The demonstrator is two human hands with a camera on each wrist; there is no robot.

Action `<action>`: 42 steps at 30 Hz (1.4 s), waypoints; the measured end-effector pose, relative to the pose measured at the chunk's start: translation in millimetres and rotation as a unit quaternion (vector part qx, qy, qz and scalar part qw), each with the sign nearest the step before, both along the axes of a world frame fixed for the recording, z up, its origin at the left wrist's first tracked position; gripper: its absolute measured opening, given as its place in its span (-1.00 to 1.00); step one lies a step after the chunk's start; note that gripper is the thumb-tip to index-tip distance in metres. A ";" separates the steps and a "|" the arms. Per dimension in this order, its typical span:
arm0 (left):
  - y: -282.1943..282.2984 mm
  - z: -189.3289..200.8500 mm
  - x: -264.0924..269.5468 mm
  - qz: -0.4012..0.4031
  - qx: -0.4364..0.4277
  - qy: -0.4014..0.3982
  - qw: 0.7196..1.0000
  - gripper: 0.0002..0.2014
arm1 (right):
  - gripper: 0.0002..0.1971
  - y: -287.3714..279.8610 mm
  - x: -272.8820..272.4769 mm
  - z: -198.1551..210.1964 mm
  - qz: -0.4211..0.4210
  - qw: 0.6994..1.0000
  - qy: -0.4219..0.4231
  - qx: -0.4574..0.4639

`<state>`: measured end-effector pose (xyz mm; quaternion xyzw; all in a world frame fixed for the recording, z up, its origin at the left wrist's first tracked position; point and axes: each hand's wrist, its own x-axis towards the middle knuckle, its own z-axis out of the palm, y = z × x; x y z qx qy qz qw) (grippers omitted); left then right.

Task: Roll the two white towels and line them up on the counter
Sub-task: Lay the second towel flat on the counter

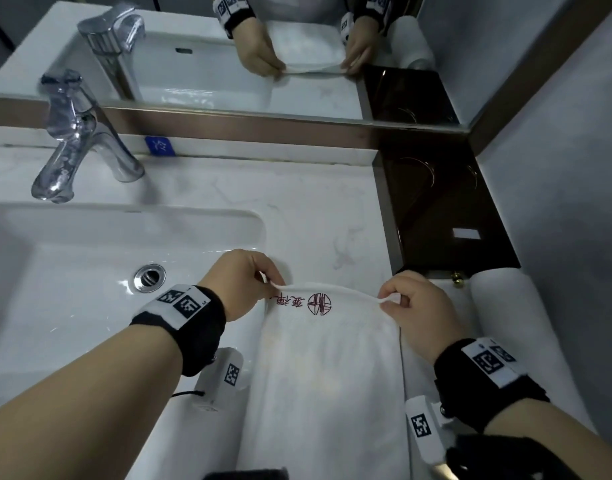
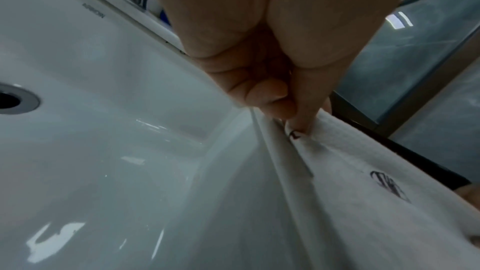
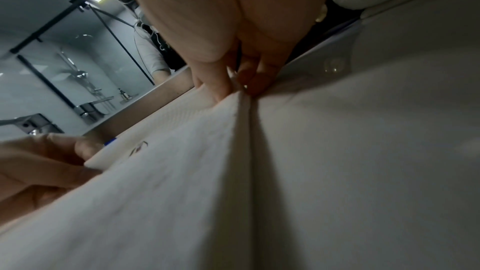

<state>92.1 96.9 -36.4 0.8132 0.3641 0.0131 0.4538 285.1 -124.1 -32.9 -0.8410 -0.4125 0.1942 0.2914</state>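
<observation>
- While the flat white towel lay lengthwise on the marble counter, just right of the sink basin, both hands held its far edge a little off the surface.
- The left hand pinched the far left corner between thumb and curled fingers, beside the basin's rim.
- The right hand pinched the far right corner the same way, its fingertips closed narrowly on the hem.
- A red emblem with characters showed near the held edge, between the two hands.
- The rolled towel lay along the counter's right side, just beside the flat one and next to the wall.
- A chrome faucet stood behind the basin, and a dark glossy tray sat in the far right corner, below the mirror.
</observation>
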 end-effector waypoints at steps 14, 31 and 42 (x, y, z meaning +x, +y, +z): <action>-3.3 17.0 3.8 -0.278 0.202 0.076 0.936 -0.85 | -0.77 -15.3 -3.6 -0.3 0.063 0.994 -0.067 -0.051; -14.1 14.7 5.8 -0.242 0.190 0.123 0.944 -0.66 | -0.51 -10.2 -17.9 -14.9 -0.069 0.997 -0.031 -0.021; -1.5 3.7 10.1 -0.122 0.081 0.121 0.982 -0.76 | -0.80 -5.0 -8.1 -3.3 -0.126 0.988 0.025 -0.081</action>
